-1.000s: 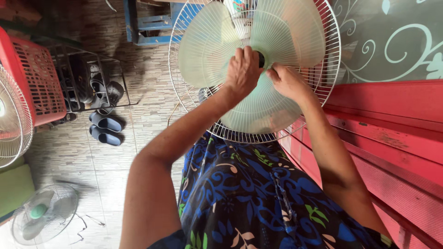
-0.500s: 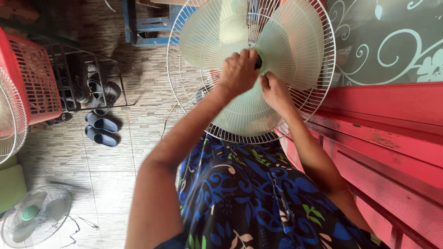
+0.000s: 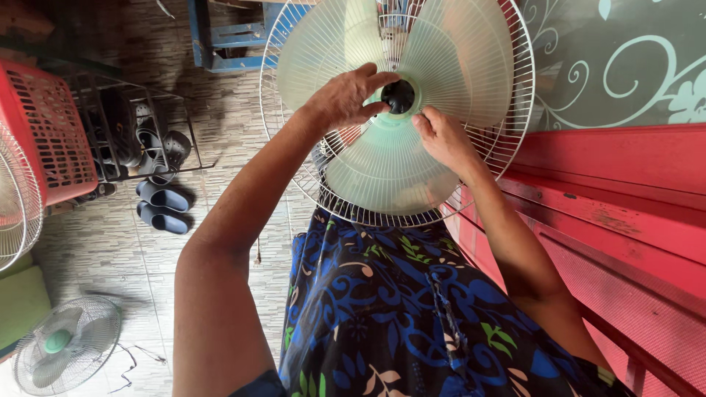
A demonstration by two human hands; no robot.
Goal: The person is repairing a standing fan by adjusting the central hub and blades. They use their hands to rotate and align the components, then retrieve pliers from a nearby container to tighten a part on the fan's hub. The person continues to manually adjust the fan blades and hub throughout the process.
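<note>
A pale green three-blade fan blade (image 3: 382, 165) sits in a white wire rear grille (image 3: 515, 125), resting against my lap. At its hub is a dark round cap (image 3: 399, 95). My left hand (image 3: 346, 95) lies over the upper left blade with fingertips at the cap's left side. The fingertips of my right hand (image 3: 441, 136) touch the hub just right of and below the cap. Whether either hand grips the cap is unclear.
A red wooden bench (image 3: 625, 213) runs along my right. On the tiled floor at left stand a red plastic crate (image 3: 51, 132), a wire shoe rack (image 3: 140, 140), blue slippers (image 3: 158, 207), a small fan (image 3: 66, 353) and another wire grille (image 3: 18, 198).
Both hands have shifted off the hub so the dark cap now shows. The view has tilted down a little. The fan stays in place.
</note>
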